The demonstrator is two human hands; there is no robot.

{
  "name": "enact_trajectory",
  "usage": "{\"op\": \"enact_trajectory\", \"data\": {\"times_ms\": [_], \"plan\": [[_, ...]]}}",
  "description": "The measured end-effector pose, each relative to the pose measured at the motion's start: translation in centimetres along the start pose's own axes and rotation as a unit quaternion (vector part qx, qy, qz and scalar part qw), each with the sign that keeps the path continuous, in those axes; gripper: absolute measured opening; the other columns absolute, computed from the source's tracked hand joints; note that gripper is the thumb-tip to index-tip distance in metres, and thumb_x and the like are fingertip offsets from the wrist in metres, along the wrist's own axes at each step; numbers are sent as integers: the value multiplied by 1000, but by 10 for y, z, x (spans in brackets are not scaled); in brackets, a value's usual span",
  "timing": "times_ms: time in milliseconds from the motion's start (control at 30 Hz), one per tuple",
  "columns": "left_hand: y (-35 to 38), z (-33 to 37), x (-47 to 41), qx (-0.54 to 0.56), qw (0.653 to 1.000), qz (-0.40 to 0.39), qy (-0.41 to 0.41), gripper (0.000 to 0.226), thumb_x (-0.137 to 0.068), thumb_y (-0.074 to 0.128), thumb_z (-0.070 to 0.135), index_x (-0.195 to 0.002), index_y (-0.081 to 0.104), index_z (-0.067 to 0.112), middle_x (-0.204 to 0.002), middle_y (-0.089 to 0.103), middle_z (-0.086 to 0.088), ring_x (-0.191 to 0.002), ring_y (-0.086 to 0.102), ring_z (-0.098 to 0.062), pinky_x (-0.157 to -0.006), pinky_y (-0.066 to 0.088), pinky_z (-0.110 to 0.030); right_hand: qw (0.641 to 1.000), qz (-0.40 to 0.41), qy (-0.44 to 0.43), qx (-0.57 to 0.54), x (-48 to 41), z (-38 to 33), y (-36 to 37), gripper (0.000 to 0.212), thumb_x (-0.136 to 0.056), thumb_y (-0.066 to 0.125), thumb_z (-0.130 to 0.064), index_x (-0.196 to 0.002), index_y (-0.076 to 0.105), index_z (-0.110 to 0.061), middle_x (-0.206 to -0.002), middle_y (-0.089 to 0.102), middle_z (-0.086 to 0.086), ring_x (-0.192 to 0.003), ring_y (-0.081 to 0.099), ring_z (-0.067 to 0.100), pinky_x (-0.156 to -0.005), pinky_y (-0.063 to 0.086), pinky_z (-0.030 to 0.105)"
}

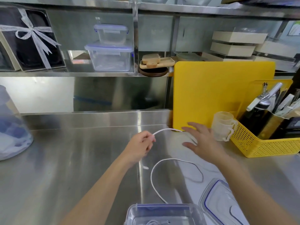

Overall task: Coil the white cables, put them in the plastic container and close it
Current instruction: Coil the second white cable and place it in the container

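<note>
The left hand (140, 146) pinches one end of the thin white cable (153, 181), anchoring it for coiling; its slack loops across the steel counter (65, 168) below the right hand's (200, 141) spread, empty fingers (186, 128), toward the clear plastic container (162, 214), lid (217, 198) off.

A steel counter (73, 168) carries everything. At its near edge sits an open clear container (164, 214), with its blue-trimmed lid (222, 202) lying flat just to the right. A white cable (153, 181) loops over the middle of the counter, between the container and the back edge. Against the back edge leans a yellow board (219, 95). Beside it, toward the right edge, stand stacked clear cups (223, 125) touching a yellow basket (263, 143). At the left edge stands a large translucent jar (11, 127).
</note>
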State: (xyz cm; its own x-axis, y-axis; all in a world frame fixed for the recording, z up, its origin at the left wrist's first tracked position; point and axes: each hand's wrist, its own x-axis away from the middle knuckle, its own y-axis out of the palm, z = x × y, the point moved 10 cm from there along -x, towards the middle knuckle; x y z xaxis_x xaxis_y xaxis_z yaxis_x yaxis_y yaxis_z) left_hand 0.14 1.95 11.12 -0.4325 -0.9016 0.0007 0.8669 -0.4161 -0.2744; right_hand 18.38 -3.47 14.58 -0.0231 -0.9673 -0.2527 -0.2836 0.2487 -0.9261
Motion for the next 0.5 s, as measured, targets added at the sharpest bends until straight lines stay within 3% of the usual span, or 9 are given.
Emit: {"op": "enact_trajectory", "data": {"times_ms": [67,133,167,233,333,433,500], "plan": [[18,24,6,14,998,-51,19,27,-98,41,12,-74,53,13,-52,42,4,-39,33,-4,-42,27,-16,997,-2,-69,-39,-4,-38,6,44,-87,58,-29,-129,47,-20,-135,51,2,-125,42,22,-97,26,37],[28,36,11,39,996,-83,18,28,-99,40,17,-74,51,13,-48,39,7,-39,30,-5,-41,25,-15,990,30,-67,-120,-10,-52,-3,22,-91,54,-15,-112,59,-13,-103,67,3,-97,58,18,-82,32,30],[29,37,14,55,994,-92,7,30,-99,39,19,-72,49,13,-45,36,9,-39,27,-5,-41,23,-16,984,44,-42,-170,-13,-47,-11,13,-91,53,-11,-101,62,-11,-81,65,-1,-77,58,9,-72,34,27],[24,34,20,85,991,-107,-16,34,-100,36,23,-68,43,14,-42,30,11,-39,21,-7,-42,19,-18,968,76,8,-241,-18,-29,-30,3,-86,60,-12,-86,63,-11,-57,49,-11,-53,47,1,-55,32,20],[8,25,29,158,980,-118,-32,35,-100,35,19,-66,42,14,-47,25,8,-40,18,-7,-43,13,-21,931,83,50,-353,-19,0,-47,9,-74,74,-12,-79,66,-12,-49,43,-2,-42,37,4,-41,27,13],[-14,22,37,340,935,-98,-36,20,-93,40,17,-78,51,12,-49,29,6,-38,21,-5,-38,17,-16,871,45,71,-484,-15,21,-41,23,-73,72,-2,-81,70,-24,-50,53,1,-38,32,11,-34,25,17],[-28,20,41,415,906,-80,-33,15,-87,43,20,-85,56,14,-47,30,6,-36,22,-4,-36,18,-14,873,20,68,-483,-10,27,-35,32,-74,69,5,-80,69,-27,-58,57,-2,-36,35,14,-33,27,17]]}}
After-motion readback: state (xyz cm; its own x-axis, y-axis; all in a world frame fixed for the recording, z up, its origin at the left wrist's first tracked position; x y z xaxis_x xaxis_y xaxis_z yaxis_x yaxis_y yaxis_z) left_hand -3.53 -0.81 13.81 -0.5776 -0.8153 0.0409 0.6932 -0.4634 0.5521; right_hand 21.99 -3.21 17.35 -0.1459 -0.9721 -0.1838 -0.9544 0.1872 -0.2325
